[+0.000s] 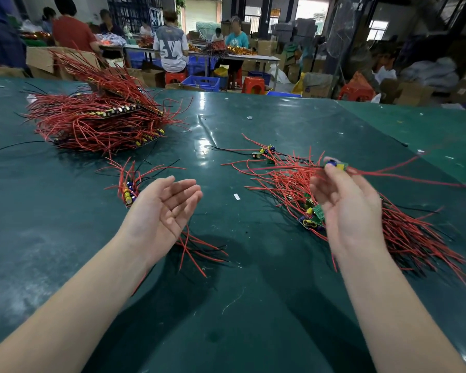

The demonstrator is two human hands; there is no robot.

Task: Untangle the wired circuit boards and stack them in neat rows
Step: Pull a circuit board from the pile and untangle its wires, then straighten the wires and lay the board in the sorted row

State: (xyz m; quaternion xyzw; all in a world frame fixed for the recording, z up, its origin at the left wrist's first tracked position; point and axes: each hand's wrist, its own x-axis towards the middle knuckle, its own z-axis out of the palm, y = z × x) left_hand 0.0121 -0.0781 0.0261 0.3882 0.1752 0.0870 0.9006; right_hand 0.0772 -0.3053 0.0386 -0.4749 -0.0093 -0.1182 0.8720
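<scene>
Left hand lies open, empty; right hand pinches 1 board, whose wires may snag the tangle and drag boards off.

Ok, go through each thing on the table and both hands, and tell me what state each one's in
left hand: open, palm up, empty
right hand: pinching one board
held circuit board: lifted, red wires trailing
tangled pile: loose, unsorted, under the right hand
small row of boards: started, beside the left hand
big stack: layered in rows, wires splayed out
green table: scattered with small scraps
</scene>
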